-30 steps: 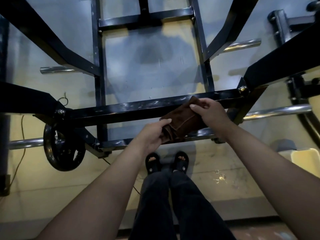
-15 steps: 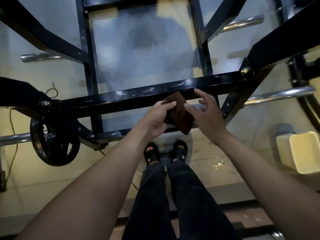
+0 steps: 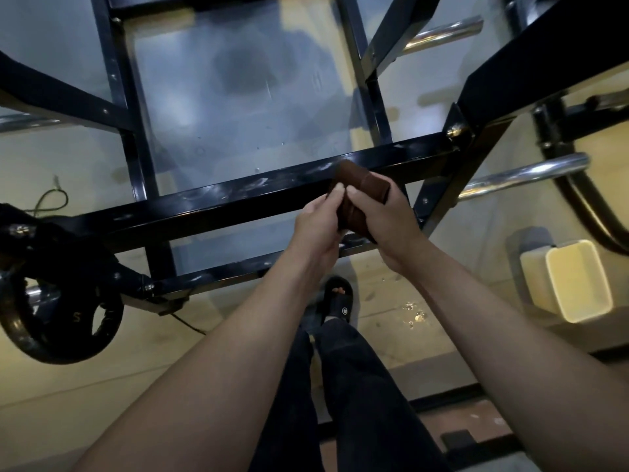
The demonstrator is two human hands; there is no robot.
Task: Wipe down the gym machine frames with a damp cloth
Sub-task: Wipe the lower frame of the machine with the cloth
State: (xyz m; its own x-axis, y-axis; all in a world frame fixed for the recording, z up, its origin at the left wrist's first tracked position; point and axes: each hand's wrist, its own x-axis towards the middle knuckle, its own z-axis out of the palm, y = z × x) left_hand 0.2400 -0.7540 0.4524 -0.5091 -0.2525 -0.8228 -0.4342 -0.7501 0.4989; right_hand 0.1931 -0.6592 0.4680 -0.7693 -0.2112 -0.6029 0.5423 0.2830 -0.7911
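Just in front of the black crossbar of the gym machine, both hands now meet on the brown cloth. A second ago the right hand pressed the cloth flat on the bar while the left only touched its near edge; half a second ago the left hand had taken it and the right hand had opened and let go. Now the cloth is off the bar, held in the air just near of it and bunched into a thick folded wad. The left hand is curled, thumb and forefinger pinching the cloth's left edge. The right hand wraps around the cloth from the right, fingers closed behind it and thumb on top. So the wiping has paused; I judge the person is refolding the cloth to turn up a fresh face before going on. The bar shows pale smears left of the hands, so that stretch probably needs another pass.

On the floor at the right stands a cream plastic tub. Its inside looks bare and pale; whether it holds water I cannot tell. A few wet drops glint on the floor just left of it.
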